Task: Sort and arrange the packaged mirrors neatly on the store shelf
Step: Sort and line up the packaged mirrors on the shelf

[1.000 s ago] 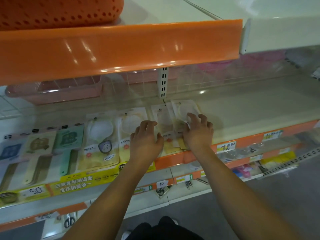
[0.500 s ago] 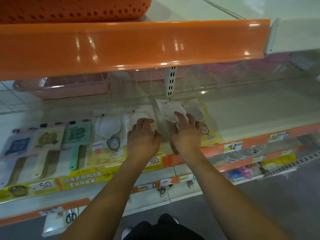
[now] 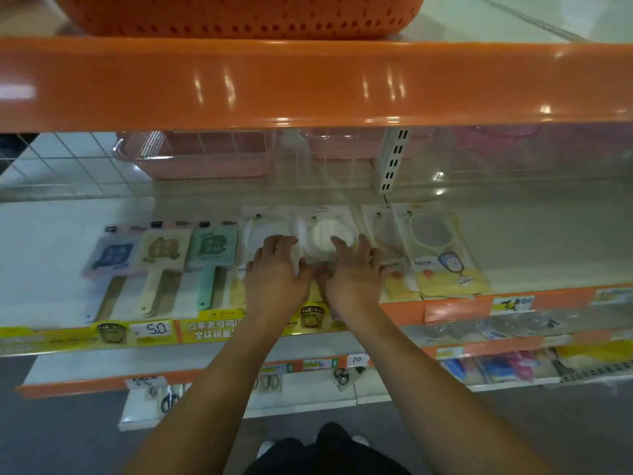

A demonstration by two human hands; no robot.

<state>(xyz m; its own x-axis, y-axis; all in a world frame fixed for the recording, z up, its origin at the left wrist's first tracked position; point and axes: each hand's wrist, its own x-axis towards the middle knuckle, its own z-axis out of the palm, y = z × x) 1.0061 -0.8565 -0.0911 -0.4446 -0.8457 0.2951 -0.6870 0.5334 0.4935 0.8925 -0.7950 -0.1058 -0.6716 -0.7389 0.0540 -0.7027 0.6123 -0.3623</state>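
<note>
Several packaged mirrors lie in a row on the middle shelf (image 3: pixel 534 248). My left hand (image 3: pixel 274 272) rests with spread fingers on a round white mirror pack (image 3: pixel 262 228). My right hand (image 3: pixel 354 269) presses on the neighbouring round mirror pack (image 3: pixel 323 234); the thumbs nearly meet over its lower part. Right of my hands lie a partly covered pack (image 3: pixel 382 231) and a green-rimmed hand mirror pack (image 3: pixel 442 252) on top. To the left lie blue (image 3: pixel 111 255), cream (image 3: pixel 162 250) and green (image 3: pixel 212 248) square handled mirrors.
An orange shelf lip (image 3: pixel 308 84) overhangs just above, with an orange basket (image 3: pixel 239 15) on top. Pink baskets (image 3: pixel 205 159) stand behind a wire grid at the back. The shelf's right half is bare. Lower shelves hold scissors (image 3: pixel 340 377) and other small goods.
The pack that my right hand was lifting now lies flat in the row. Both hands have come together over the middle round mirror packs.
</note>
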